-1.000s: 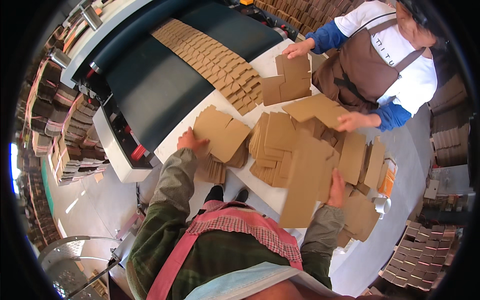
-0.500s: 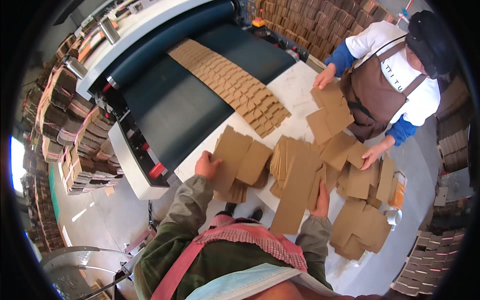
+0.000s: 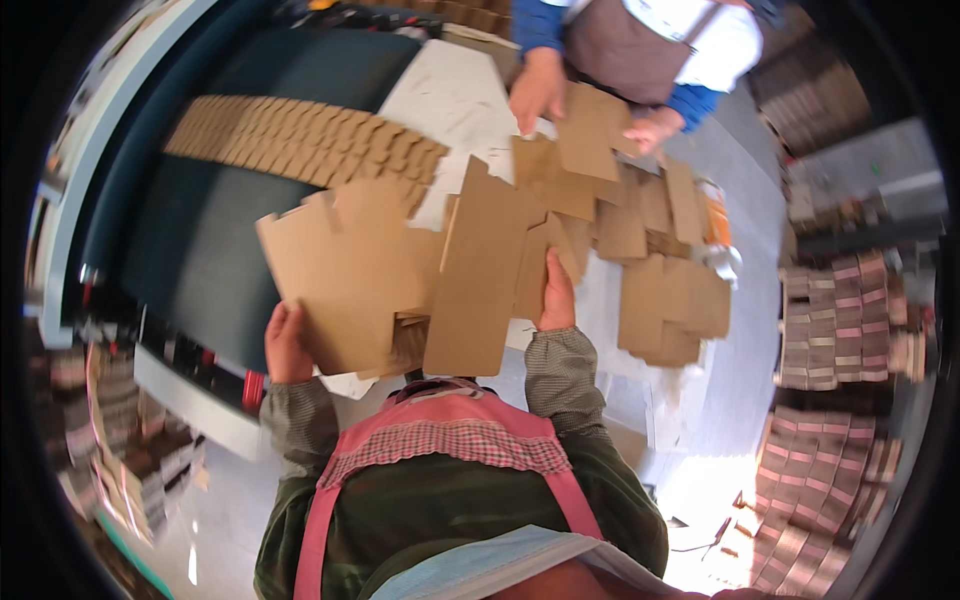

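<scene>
My left hand grips the lower left edge of a flat die-cut cardboard sheet, held tilted above the pile. My right hand is closed on the right side of another pair of brown cardboard sheets, raised upright with a long panel facing me. Between the two lies a stack of cardboard sheets, mostly hidden behind what I hold. Across the table, a co-worker's hands handle a separate cardboard sheet.
A dark conveyor belt at left carries overlapping rows of cardboard pieces. More loose cardboard lies on the table at right. Tied cardboard bundles are stacked at far right, others at lower left.
The view has swung to the right. My left hand has lifted a sheet, turning its broad face up; my right hand still holds its sheets, now closer to the left ones. The co-worker's hands have come closer together.
</scene>
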Action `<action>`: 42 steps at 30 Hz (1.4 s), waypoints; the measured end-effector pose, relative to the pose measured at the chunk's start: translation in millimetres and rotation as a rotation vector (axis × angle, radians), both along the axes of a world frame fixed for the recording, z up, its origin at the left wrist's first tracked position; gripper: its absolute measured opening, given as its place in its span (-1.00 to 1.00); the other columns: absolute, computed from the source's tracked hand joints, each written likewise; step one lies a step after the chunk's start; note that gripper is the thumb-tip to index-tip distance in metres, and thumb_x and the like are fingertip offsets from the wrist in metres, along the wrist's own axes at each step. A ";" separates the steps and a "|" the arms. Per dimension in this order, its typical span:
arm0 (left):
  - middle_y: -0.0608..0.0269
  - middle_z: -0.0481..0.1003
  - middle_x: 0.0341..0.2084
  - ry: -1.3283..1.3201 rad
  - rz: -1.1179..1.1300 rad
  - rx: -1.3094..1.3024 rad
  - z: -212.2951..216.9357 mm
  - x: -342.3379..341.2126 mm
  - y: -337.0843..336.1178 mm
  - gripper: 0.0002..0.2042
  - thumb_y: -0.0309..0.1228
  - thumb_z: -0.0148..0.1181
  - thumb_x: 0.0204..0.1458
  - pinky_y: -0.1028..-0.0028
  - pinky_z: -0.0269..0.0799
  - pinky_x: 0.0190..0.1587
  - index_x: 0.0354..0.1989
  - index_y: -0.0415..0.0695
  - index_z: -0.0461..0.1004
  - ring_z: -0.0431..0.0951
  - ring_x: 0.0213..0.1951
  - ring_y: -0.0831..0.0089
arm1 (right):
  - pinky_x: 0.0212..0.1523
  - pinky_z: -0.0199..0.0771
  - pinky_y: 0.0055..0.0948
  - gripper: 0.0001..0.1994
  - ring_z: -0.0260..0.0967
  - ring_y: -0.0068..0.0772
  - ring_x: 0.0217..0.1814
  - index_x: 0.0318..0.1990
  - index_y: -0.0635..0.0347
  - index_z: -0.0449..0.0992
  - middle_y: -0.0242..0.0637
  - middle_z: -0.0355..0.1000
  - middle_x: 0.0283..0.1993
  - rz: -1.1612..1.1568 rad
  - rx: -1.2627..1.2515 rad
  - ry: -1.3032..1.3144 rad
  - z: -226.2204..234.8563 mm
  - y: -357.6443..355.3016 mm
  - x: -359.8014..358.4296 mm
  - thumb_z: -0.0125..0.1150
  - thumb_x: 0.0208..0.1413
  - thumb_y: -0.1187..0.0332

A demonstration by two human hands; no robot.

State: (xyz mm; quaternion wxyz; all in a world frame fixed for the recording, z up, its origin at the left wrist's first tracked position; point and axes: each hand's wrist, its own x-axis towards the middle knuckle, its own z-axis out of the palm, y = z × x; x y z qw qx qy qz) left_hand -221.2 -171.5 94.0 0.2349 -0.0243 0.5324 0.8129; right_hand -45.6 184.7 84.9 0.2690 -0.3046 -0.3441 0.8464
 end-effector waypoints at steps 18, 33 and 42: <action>0.41 0.50 -0.35 0.165 -0.615 -0.017 45.2 28.2 117.3 -0.78 -0.35 0.07 0.19 0.60 0.38 -0.23 -0.16 -0.27 0.48 0.44 -0.31 0.68 | 0.18 0.22 -0.34 -0.50 0.27 -0.33 0.17 0.16 0.22 0.29 -0.24 0.37 0.09 -0.006 0.709 -0.163 43.1 -30.2 29.5 -0.14 0.27 0.00; 0.02 0.47 -0.33 0.695 -0.606 -0.314 48.4 49.3 88.4 -0.74 -0.32 0.04 0.19 0.40 0.36 -0.18 -0.14 -0.31 0.44 0.46 -0.28 0.25 | -0.13 0.29 -0.55 -0.58 0.22 -0.58 -0.14 0.02 0.31 0.26 -0.33 0.30 -0.15 -0.058 0.383 -0.197 41.0 -59.2 -30.4 0.15 0.09 0.25; -0.10 0.39 -0.03 0.739 -0.558 -0.641 65.5 31.6 108.0 -0.42 0.00 0.14 0.06 0.36 0.39 -0.07 0.08 -0.26 0.38 0.50 -0.15 0.17 | -0.08 0.41 -0.47 -0.66 0.37 -0.48 -0.06 -0.01 0.17 0.42 -0.40 0.43 -0.09 0.121 -0.030 0.042 51.4 -64.7 -11.2 -0.06 0.24 0.15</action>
